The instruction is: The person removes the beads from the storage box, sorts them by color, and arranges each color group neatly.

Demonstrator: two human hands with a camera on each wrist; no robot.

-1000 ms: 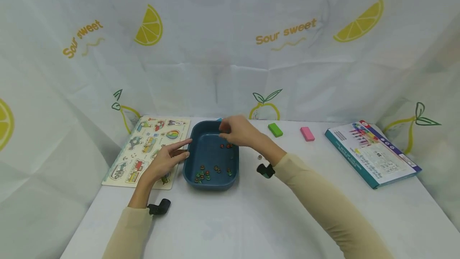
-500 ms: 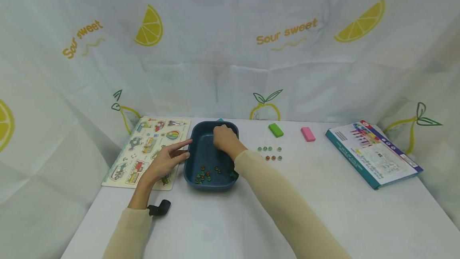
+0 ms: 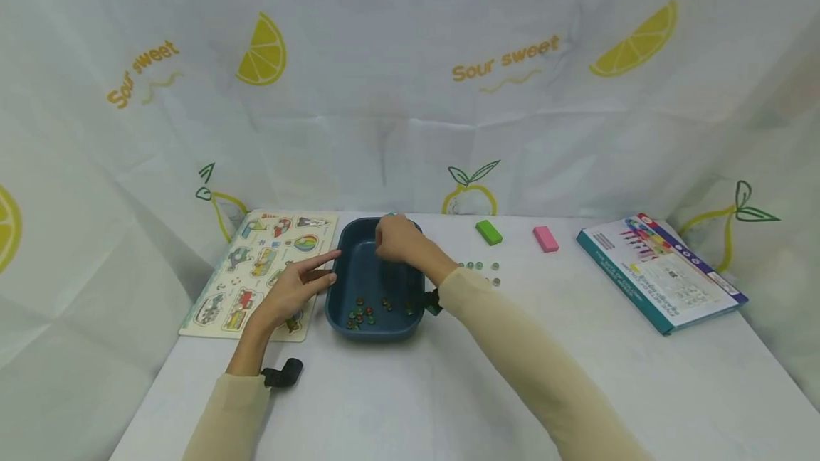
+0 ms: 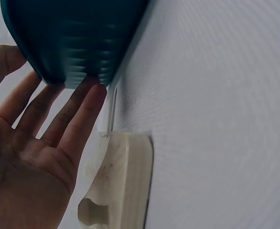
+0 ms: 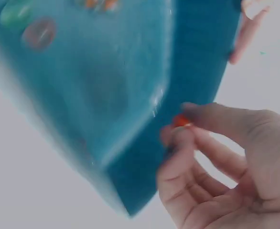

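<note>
Covering the whole work area is a white table (image 3: 448, 390) with a white cloth backdrop printed with yellow lemons (image 3: 410, 91) hung round it, which closes off the space. At the far right lies a flat rectangular box with a teal edge and coloured print (image 3: 660, 272). At the left lies a pale wooden picture puzzle board (image 3: 256, 269), flat on the table.

Between them sits a deep blue rectangular plastic tray (image 3: 359, 279), long side running away from the person, with a scatter of small round glass beads (image 3: 371, 308) in green, red and brown gathered at its near end. The person's left hand (image 3: 291, 287) rests partly on the puzzle board, fingers straight and spread, fingertips (image 4: 90, 93) touching the tray's left wall, apparently to steady it. The person's right hand (image 3: 393, 239) reaches over the tray's far end; the right wrist view shows thumb and forefinger pinching one small red bead (image 5: 180, 120) above the tray's blue wall.

Just right of the tray, small beads (image 3: 480, 267) lie in short rows on the table. Beyond them lie a green block (image 3: 489, 232) and a pink block (image 3: 546, 239), well apart.
</note>
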